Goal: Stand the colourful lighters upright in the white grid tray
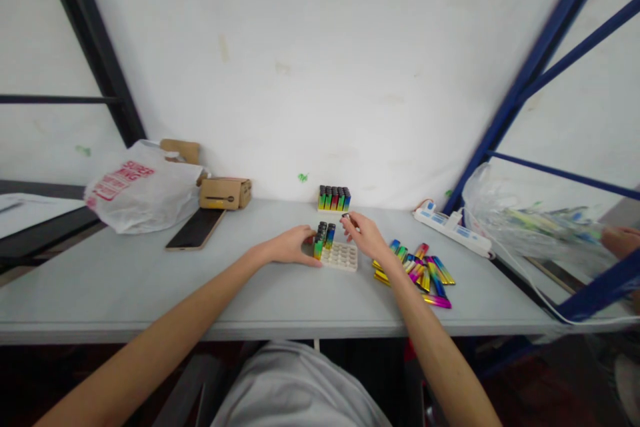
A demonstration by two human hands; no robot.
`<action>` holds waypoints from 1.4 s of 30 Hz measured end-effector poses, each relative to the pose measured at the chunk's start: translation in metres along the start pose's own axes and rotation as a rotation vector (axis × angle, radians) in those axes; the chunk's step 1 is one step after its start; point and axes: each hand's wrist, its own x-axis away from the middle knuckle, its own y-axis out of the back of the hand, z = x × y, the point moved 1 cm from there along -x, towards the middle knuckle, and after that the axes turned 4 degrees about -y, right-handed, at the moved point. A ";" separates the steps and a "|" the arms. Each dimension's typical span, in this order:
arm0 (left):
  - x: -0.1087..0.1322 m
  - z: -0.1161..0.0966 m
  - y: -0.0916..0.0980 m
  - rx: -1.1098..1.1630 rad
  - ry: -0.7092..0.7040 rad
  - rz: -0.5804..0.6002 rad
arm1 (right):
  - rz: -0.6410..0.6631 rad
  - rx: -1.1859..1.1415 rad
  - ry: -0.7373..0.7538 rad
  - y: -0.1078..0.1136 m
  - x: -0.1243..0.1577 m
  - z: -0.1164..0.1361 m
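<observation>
A small white tray (345,257) with rows of round holes lies on the table in front of me. Upright lighters (319,247) with black tops and shiny rainbow bodies fill its left end. My left hand (295,245) is closed around that end, thumb at the front and fingers behind. Over the tray's back right, my right hand (364,233) pinches a lighter (345,216); only its dark end shows, the rest being hidden by the fingers. A loose pile of rainbow lighters (425,270) lies to the right, beside my right forearm.
A full block of upright lighters (335,197) stands by the wall. To the left are a phone (196,229), a cardboard box (225,193) and a white plastic bag (143,187). A power strip (453,229) lies right, near a blue frame (520,90); another person's hand (623,240) shows beyond.
</observation>
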 end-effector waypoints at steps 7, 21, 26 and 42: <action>0.000 0.000 0.000 0.014 -0.017 0.003 | 0.147 0.044 0.045 0.007 0.004 0.003; 0.000 0.002 -0.001 0.009 0.005 -0.011 | 0.324 0.061 0.107 0.001 0.008 0.016; 0.000 0.004 -0.003 -0.017 -0.002 -0.010 | 0.348 0.289 0.098 -0.005 0.005 0.033; 0.000 0.004 -0.001 -0.022 0.023 -0.005 | 0.369 0.258 -0.046 0.004 -0.001 0.017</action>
